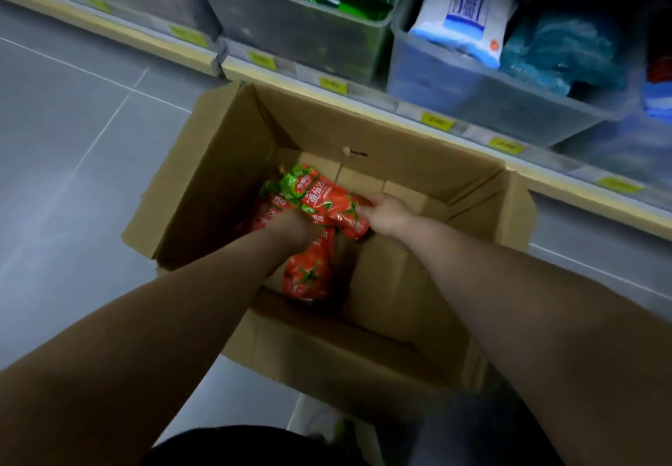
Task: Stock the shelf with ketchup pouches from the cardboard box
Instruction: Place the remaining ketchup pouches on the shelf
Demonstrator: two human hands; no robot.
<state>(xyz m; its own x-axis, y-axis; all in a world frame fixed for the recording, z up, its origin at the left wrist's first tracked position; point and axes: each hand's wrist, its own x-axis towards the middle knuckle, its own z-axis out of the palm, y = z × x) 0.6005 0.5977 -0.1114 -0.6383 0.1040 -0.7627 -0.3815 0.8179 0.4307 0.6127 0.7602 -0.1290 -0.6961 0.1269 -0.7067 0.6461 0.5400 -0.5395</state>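
Observation:
An open cardboard box (232, 160) stands on the floor in front of the shelf. Inside it lie several red and green ketchup pouches (320, 196) printed with tomatoes. Both my arms reach down into the box. My left hand (291, 227) is closed over the pouches at the left of the pile. My right hand (387, 212) grips the right end of the top pouch. One more pouch (309, 276) lies nearer me, below my left hand. The lower pouches are partly hidden by my hands.
The shelf edge (400, 116) with yellow price tags runs diagonally behind the box. On it stand clear plastic bins: one (309, 29) with green packets, one (483, 91) with white and blue bags. Grey tiled floor (72, 120) lies to the left.

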